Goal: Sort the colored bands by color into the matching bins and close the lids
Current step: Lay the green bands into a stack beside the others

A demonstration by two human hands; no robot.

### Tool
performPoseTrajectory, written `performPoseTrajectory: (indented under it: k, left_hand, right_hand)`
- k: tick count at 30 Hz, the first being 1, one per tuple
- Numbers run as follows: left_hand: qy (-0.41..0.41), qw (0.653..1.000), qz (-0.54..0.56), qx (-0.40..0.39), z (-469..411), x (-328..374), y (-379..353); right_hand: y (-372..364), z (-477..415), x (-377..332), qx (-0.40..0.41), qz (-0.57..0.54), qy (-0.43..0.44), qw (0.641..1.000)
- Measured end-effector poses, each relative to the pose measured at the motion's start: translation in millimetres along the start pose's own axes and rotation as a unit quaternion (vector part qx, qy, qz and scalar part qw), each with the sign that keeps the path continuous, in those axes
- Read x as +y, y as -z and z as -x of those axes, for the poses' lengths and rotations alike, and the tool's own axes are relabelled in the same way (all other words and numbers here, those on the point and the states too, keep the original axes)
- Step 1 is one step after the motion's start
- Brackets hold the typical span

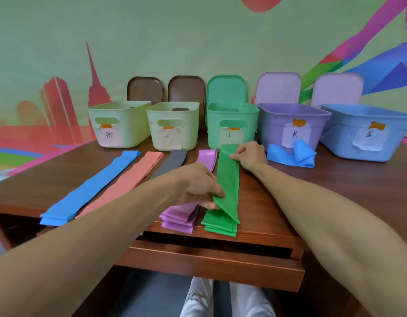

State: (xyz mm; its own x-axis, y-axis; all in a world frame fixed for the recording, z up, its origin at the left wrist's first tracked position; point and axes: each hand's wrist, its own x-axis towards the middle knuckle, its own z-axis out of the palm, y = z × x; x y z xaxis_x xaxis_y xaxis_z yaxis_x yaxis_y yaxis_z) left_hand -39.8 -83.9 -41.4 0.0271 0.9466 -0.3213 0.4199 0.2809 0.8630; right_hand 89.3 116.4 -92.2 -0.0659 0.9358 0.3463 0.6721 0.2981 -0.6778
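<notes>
My left hand [199, 187] pinches the near part of the top flat green elastic band [227, 179], fingers curled under its lifted edge, thumb on top. My right hand [249, 156] grips the far end of that same band between thumb and fingertips, close to the mint-green plastic bin [231, 124] just beyond my knuckles. The band is raised off the stack of green bands [218, 225] lying at the near edge of the brown wooden table [335, 179].

Under and left of my left hand lie the stack of purple bands [179, 218], a grey band [172, 161], a stack of salmon-pink bands [129, 179] and a stack of blue bands [90, 191]. Right of my right hand a crumpled blue band [294, 156] touches the lilac plastic bin [289, 124]. Further right is the blue plastic bin [369, 131]; beyond my left hand are two pale yellow-green bins [172, 124]. All lids stand open.
</notes>
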Motion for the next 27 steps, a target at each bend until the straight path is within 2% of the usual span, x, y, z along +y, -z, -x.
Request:
performPoseTrajectory:
  k: [5, 10, 17, 22, 27]
  left_hand:
    - [0.009, 0.997, -0.071, 0.014, -4, 1, -3]
    - [-0.008, 0.997, -0.072, 0.011, -2, 5, -1]
    - [-0.018, 0.968, -0.248, 0.023, -7, 3, -4]
    - [-0.047, 0.933, -0.353, 0.042, -9, 6, -3]
    - [-0.114, 0.85, -0.512, 0.056, -17, 13, -1]
  right_hand:
    - [-4, -5, 0, -0.01, 0.006, -0.012, 1.0]
    - [-5, -6, 3, 0.013, -0.009, -0.012, 1.0]
    - [-8, -9, 6, 0.009, 0.013, -0.014, 1.0]
    - [-5, -7, 3, 0.011, 0.053, -0.014, 0.998]
    - [18, -1, 3, 0.005, 0.081, 0.052, 0.995]
